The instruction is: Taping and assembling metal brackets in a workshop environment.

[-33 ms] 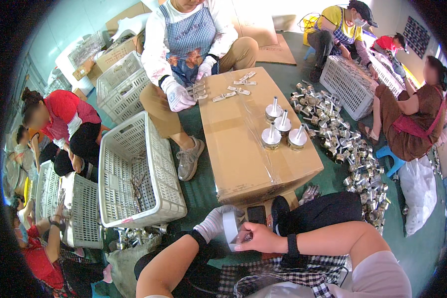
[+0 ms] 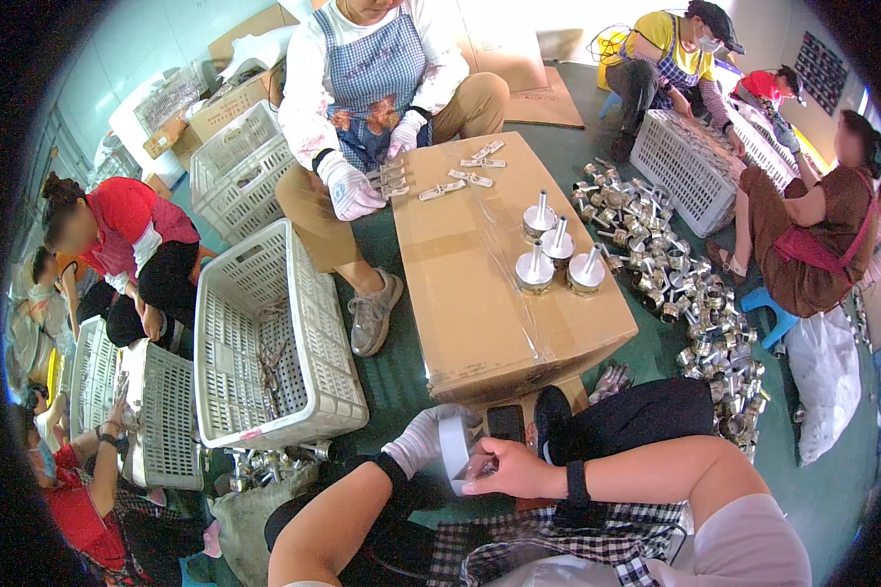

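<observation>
My left hand [image 2: 419, 442], in a pale glove with a dark cuff, grips the left side of a white ring-shaped band [image 2: 452, 442], which looks like a roll of tape. My bare right hand [image 2: 519, 472] has its fingers curled on the band's lower right edge. Something small and dark shows inside the ring by the right fingertips; I cannot make out what it is. Just beyond my hands, a dark phone [image 2: 506, 423] lies below the near side of a big cardboard box [image 2: 470, 313]. Several metal cups with upright stems [image 2: 535, 271] stand on the box.
Across the box, a gloved person [image 2: 377, 78] holds small flat pieces; similar flat clips [image 2: 442, 191] lie on its top. A pile of metal parts [image 2: 695, 293] covers the floor to the right. A white crate [image 2: 338, 391] stands at left. Other people work around crates.
</observation>
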Motion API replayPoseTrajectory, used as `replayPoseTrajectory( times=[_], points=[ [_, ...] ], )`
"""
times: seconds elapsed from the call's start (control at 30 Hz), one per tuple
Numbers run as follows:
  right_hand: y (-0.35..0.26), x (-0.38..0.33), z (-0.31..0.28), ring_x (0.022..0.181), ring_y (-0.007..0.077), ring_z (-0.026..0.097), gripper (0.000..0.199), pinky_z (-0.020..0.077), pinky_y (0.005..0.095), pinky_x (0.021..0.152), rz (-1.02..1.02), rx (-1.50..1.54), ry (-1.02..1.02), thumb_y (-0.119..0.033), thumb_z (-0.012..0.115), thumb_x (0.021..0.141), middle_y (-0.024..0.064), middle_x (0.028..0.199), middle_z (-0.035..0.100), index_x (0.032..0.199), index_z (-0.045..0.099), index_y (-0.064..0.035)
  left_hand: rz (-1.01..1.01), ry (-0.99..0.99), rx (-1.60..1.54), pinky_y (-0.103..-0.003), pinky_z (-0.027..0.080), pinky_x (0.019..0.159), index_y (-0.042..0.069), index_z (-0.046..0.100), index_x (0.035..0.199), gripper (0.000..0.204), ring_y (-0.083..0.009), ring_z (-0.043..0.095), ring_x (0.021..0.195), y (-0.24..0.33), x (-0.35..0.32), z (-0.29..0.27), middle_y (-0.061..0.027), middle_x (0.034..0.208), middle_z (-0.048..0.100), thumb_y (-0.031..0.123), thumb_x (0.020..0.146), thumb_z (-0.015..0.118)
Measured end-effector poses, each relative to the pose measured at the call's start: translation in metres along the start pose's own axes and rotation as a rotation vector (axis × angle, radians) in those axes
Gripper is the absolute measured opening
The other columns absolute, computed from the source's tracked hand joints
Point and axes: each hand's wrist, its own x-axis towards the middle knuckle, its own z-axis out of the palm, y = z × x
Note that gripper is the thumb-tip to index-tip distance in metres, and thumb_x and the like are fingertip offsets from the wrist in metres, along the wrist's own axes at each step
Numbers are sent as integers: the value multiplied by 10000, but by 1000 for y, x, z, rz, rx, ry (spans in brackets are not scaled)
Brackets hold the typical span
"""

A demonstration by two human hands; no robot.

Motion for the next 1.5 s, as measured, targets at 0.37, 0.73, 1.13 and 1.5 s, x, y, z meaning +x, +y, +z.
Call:
replayPoseTrajectory(
  times=[0.37,0.73,1.13,1.5],
  points=[
    [-4,-1,-2,811,114,558,313,438,253,760,9,29,-10,-207,743,721,40,843,618,878,537,-31,-27,36,-30,-405,459,869,-51,551,1011,276,-308,587,895,0,-1,5,-192,972,604,155,862,442],
    [-3,-1,-3,813,127,565,328,433,264,761,-12,-44,0,-236,744,716,49,846,630,878,553,-24,11,84,-12,-413,454,873,-48,549,1010,277,-311,584,894,-1,-2,11,-190,978,604,164,870,438],
    [1,1,-3,825,112,555,338,429,253,769,30,-8,-22,-226,743,723,29,857,621,911,537,-36,23,38,7,-407,474,857,-59,547,1022,284,-305,592,900,-1,-3,10,-196,983,602,156,876,433],
    [7,2,-1,812,108,554,311,427,248,760,18,-30,7,-206,744,718,29,848,619,880,539,-37,24,54,18,-407,470,865,-60,556,1014,272,-306,592,901,0,-1,8,-196,981,606,137,867,440]
  ],
)
